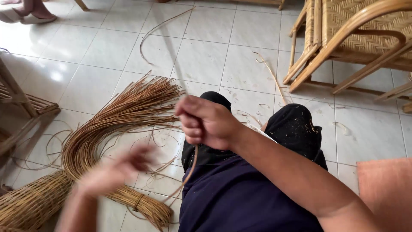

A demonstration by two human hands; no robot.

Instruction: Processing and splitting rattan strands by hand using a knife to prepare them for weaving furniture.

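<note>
Landmark: the rattan bundle (pixel 116 129), a tied sheaf of thin strands lying curved on the tiled floor (pixel 206 47). At its lower left end sits a woven basket piece (pixel 30 202). The left hand (pixel 113 172) hovers over the bundle's lower part; it is motion-blurred, so its grip cannot be determined. Right of the bundle's fanned tips, the right hand (pixel 204 122) is clenched around a single rattan strip (pixel 192 165), which hangs down from the fist toward the lap, between both hands. Far right of the bundle stands a rattan chair (pixel 352 38).
</note>
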